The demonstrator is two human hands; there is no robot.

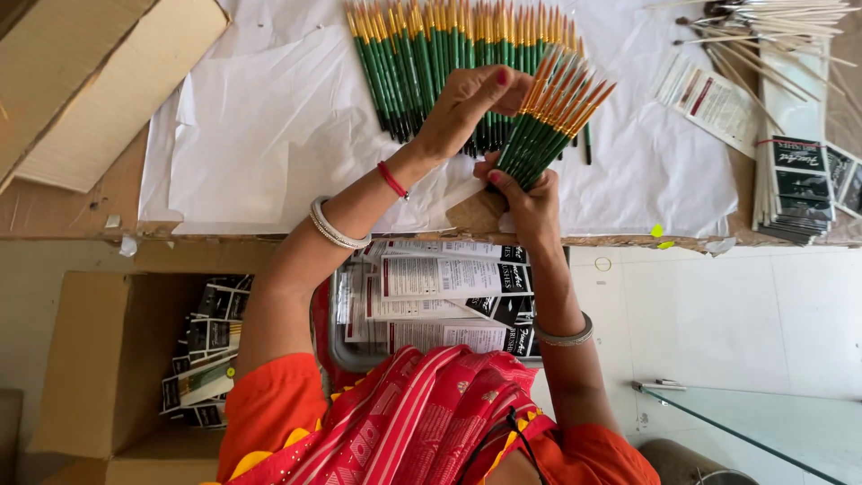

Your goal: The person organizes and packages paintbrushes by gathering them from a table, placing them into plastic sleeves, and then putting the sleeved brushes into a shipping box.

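Note:
My right hand [530,199] grips the lower ends of a fanned bundle of green-handled paintbrushes with orange ferrules [548,121], held tilted up to the right. My left hand [467,99] reaches over from the left, its fingertips resting on the bundle's upper part. Behind both hands a long row of the same green brushes [422,54] lies on white paper [260,126] spread over the table.
A tray of black-and-white brush packets [449,296] sits on my lap. An open cardboard box [99,359] with more packets stands at lower left. More packets [795,189] are stacked at right, with loose thin brushes [763,27] above. A cardboard carton [81,72] is at top left.

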